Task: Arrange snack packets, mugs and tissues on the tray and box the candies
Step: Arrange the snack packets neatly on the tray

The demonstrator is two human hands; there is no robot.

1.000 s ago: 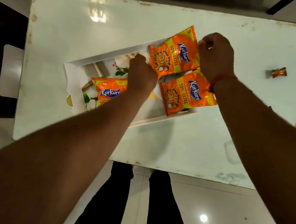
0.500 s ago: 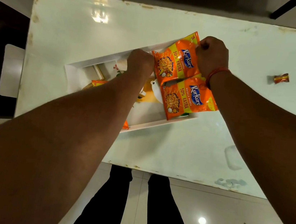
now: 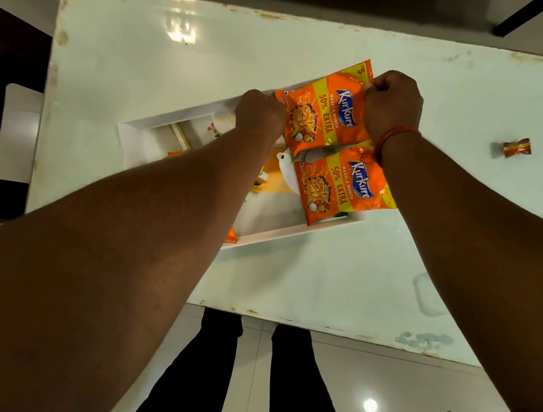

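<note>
Upper packet [image 3: 324, 112]: centre-top of frame, tilted, over the far corner of the white tray [image 3: 157, 121].
Left hand [image 3: 259, 114]: curled, pinching the packet's left edge.
Right hand [image 3: 392, 106]: fist closed round the packet's right edge; fingertips hidden.
Lower packet [image 3: 338, 188]: just below, flat in the tray's right end.
Third packet [image 3: 231, 235]: mostly hidden beneath left forearm.
Candy [image 3: 516, 147]: far right on table [image 3: 322, 281], well apart.

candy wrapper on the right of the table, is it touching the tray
Apart. The head view shows the wrapped candy lying alone on the table, with a wide stretch of bare tabletop between it and the white tray.
</note>
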